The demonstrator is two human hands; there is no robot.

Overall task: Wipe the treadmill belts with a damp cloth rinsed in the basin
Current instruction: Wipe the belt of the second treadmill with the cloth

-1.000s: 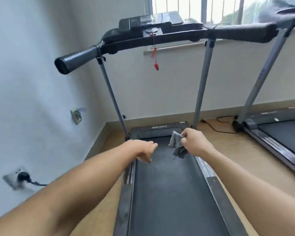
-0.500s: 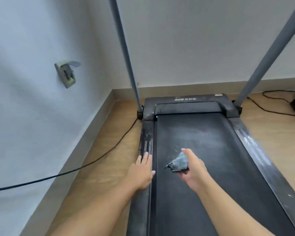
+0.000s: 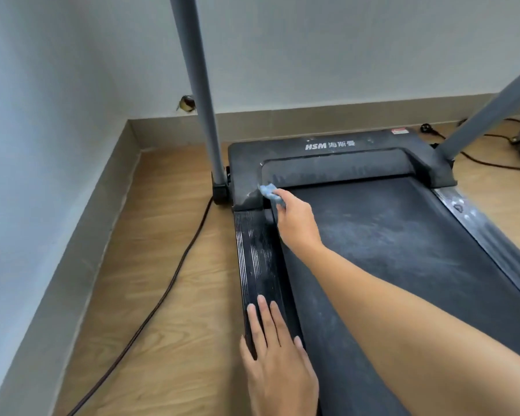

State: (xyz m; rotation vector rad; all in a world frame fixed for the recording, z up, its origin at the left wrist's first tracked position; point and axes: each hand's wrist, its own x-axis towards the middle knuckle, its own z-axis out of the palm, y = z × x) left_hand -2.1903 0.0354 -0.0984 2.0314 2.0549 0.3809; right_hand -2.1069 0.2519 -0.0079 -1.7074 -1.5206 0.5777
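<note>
Right hand (image 3: 297, 226) pinches blue cloth (image 3: 269, 192) at belt's (image 3: 403, 250) far-left corner, beginning there, probably. Left hand (image 3: 278, 355) lies flat, fingers straight, on near side rail (image 3: 255, 253), likely bracing.

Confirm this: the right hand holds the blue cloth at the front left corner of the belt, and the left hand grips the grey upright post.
Not quite. The left hand does not grip the grey upright post; in the head view it rests flat on the left side rail. The right hand does hold the blue cloth at the front left corner of the belt.
</note>
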